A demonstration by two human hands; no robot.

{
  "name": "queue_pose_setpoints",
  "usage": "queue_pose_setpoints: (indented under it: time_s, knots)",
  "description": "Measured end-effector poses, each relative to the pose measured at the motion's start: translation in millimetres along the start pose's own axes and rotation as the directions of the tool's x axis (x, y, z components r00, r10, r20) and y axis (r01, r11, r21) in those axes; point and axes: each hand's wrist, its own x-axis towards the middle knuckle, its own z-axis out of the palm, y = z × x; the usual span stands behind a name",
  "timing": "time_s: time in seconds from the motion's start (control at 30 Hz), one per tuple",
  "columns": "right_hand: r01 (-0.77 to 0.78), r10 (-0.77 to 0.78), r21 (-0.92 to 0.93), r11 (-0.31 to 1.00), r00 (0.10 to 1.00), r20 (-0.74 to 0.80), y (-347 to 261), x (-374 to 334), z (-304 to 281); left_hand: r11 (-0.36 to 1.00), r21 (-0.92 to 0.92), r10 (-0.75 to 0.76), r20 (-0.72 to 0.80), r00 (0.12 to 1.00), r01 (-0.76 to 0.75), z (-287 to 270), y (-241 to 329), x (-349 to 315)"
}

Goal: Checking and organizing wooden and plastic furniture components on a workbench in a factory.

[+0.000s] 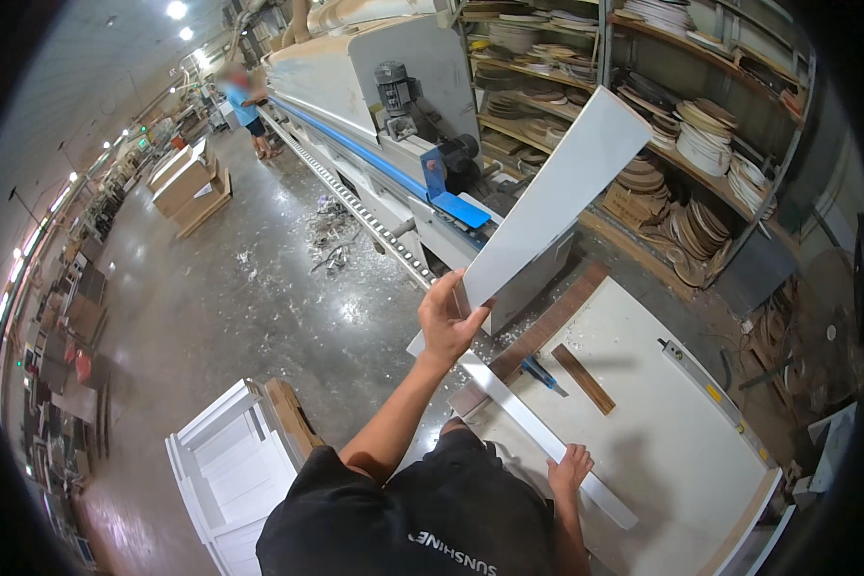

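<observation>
My left hand (448, 322) grips the lower end of a wide, flat white board (566, 187), thumb on one side and fingers on the other. The board slants up to the right, raised in front of the machine. A narrower white strip (523, 413) runs diagonally below it, from under my left hand to the lower right. My right hand (571, 468) is closed around this strip near its lower end. Beneath is a pale worktop (662, 461) with a brown edge. A blue-handled cutter (544, 377) and a short brown wooden strip (584, 380) lie there.
A spirit level (710, 389) lies along the worktop's right side. Ahead stands a long machine (355, 82) with a roller rail (341, 187). Shelves (730, 182) hold edging coils. White panels (235, 470) are at lower left; stacked boards (187, 182) and another person (247, 110) are farther away.
</observation>
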Motion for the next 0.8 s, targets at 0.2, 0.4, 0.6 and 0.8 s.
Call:
queue_pose_setpoints:
  time_s: [0.2, 0.4, 0.6, 0.8]
  knots:
    - [-0.012, 0.012, -0.007, 1.0, 1.0, 0.001, -1.2, -0.7, -2.1, 0.994, 0.103, 0.013, 0.054, 0.998, -0.019, -1.1, 3.0, 6.9]
    - [-0.009, 0.009, 0.009, 1.0, 1.0, -0.004, -1.5, -1.6, -3.0, 0.995, 0.093, 0.022, 0.041, 0.999, -0.026, 1.2, 8.1, 12.1]
    - [0.019, -0.019, 0.003, 1.0, 0.999, -0.029, -0.7, -1.8, -0.8, 1.0, 0.0, -0.026, -0.014, 1.0, 0.026, 2.6, 5.0, 8.5]
    - [0.005, -0.006, -0.007, 1.0, 0.999, -0.037, 0.4, -3.4, 1.8, 0.981, 0.14, -0.138, 0.021, 0.99, 0.134, -0.8, 18.0, 13.1]
